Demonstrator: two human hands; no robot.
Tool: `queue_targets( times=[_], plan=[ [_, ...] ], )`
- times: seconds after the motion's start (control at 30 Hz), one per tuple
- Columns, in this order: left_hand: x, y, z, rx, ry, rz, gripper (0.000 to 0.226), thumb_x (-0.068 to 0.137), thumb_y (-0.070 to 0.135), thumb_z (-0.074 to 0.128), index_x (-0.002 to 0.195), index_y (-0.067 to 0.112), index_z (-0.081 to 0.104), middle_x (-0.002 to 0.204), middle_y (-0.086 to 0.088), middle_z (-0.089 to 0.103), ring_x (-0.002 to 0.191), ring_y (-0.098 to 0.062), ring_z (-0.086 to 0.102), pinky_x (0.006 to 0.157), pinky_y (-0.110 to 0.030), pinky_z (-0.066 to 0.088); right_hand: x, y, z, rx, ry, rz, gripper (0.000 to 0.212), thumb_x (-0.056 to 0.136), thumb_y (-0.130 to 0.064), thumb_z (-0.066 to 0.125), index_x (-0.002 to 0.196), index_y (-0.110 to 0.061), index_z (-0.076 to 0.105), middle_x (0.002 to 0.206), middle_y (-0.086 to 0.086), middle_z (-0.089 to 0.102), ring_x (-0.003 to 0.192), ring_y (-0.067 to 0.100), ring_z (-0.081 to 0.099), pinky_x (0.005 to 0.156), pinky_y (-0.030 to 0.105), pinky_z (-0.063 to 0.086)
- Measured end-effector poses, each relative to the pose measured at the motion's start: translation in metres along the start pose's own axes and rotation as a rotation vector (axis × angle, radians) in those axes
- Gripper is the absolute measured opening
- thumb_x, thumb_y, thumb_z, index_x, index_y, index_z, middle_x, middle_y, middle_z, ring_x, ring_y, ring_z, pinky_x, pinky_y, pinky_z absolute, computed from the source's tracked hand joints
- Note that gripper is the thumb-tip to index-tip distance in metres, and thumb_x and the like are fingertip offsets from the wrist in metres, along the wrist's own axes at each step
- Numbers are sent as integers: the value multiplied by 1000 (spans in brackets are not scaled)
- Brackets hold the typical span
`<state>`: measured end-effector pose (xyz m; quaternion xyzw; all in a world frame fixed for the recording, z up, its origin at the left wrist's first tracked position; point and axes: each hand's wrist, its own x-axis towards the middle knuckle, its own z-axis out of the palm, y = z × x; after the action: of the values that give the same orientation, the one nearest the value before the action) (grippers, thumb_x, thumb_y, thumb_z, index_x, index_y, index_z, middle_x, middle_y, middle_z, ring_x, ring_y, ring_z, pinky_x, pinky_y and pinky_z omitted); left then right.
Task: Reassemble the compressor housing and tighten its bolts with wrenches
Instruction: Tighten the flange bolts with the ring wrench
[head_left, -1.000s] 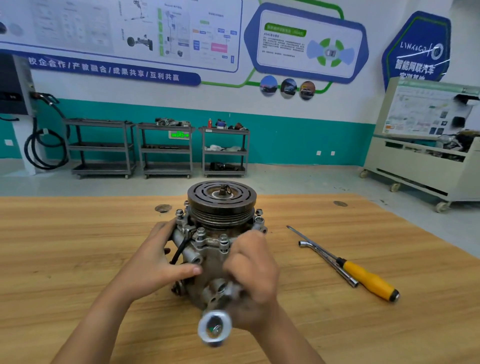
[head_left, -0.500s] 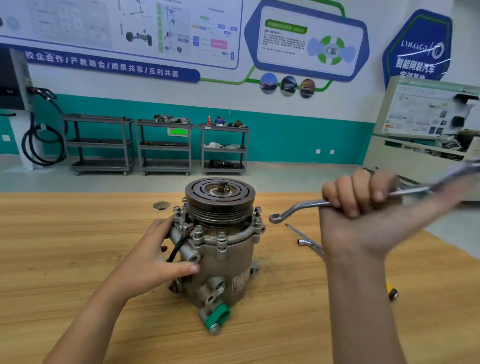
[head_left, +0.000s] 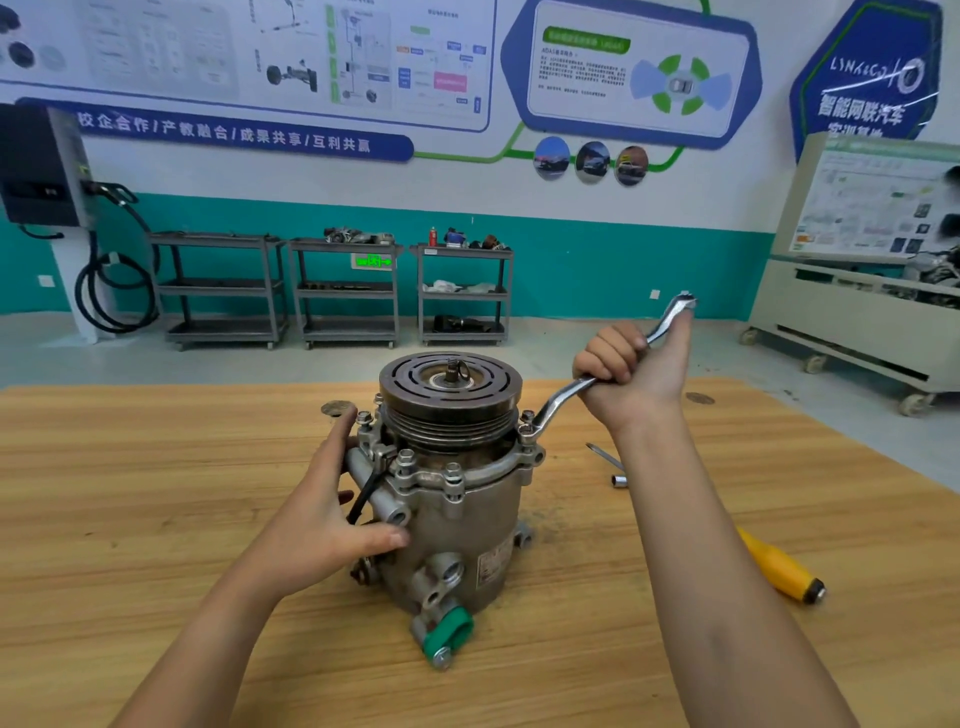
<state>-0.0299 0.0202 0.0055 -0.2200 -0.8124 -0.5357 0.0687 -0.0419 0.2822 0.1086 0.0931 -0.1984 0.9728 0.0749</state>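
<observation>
In the head view, a grey cast-metal compressor housing (head_left: 457, 519) with a dark grooved pulley (head_left: 450, 389) on top is seen upright on the wooden table (head_left: 130, 493). Its left side is pressed by the left hand (head_left: 322, 514), with the fingers nearly straight and the thumb laid across the front. A silver offset ring wrench (head_left: 558, 402) is gripped by the curled right hand (head_left: 634, 379), above and to the right of the housing. The wrench's lower ring is seated on a flange bolt (head_left: 526, 432) at the housing's right edge.
</observation>
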Motion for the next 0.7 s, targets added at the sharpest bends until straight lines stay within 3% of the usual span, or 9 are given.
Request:
queue_targets(
  times=[0.1, 0.17, 0.23, 0.3, 0.47, 0.6, 0.7],
  plan=[
    [1, -3, 5, -24, 11, -4, 135, 33, 55, 78, 145, 39, 5, 152, 12, 21, 138, -4, 23, 113, -36, 27, 2, 3, -14, 92, 79, 40, 75, 85, -73, 30, 39, -15, 34, 34, -5, 21, 25, 9, 20, 30, 15, 19],
    [1, -4, 8, -59, 16, 1, 121, 34, 51, 76, 138, 43, 12, 143, 17, 33, 128, 8, 33, 103, -15, 32, -2, 7, -24, 174, 118, 34, 75, 86, -73, 27, 39, -15, 33, 34, -5, 21, 25, 10, 20, 31, 13, 21],
    [0, -3, 9, -94, 11, 1, 111, 33, 51, 76, 129, 43, 19, 128, 24, 40, 108, 24, 41, 83, 2, 35, -7, 7, -27, 209, 132, 6, 76, 85, -75, 25, 39, -15, 33, 35, -5, 21, 26, 10, 20, 32, 13, 21],
    [0, -3, 10, -107, 16, -9, 104, 33, 49, 75, 123, 42, 24, 123, 24, 43, 103, 23, 44, 76, 3, 36, -10, 4, -22, 148, 110, -28, 76, 83, -76, 25, 39, -16, 33, 35, -5, 20, 26, 10, 20, 32, 13, 20],
    [2, -6, 9, -89, 27, 16, 99, 34, 50, 74, 120, 46, 24, 120, 25, 45, 103, 21, 44, 75, 3, 37, -8, -4, -1, -119, 23, -53, 76, 80, -80, 24, 37, -18, 31, 35, -6, 19, 28, 9, 17, 32, 17, 18],
    [1, -5, 10, -91, 51, 44, 117, 27, 56, 78, 129, 36, 24, 122, 21, 45, 111, 10, 47, 83, -1, 37, -11, 0, -11, 10, 89, -11, 76, 83, -77, 25, 38, -15, 32, 36, -5, 19, 27, 9, 18, 33, 15, 17],
    [-1, -2, 15, -36, 126, 80, 97, 29, 59, 71, 114, 38, 30, 114, 22, 44, 96, 26, 46, 73, 5, 35, -15, 1, -21, 114, 125, -34, 77, 83, -78, 24, 39, -15, 32, 36, -4, 19, 27, 10, 19, 33, 13, 19]
  ],
)
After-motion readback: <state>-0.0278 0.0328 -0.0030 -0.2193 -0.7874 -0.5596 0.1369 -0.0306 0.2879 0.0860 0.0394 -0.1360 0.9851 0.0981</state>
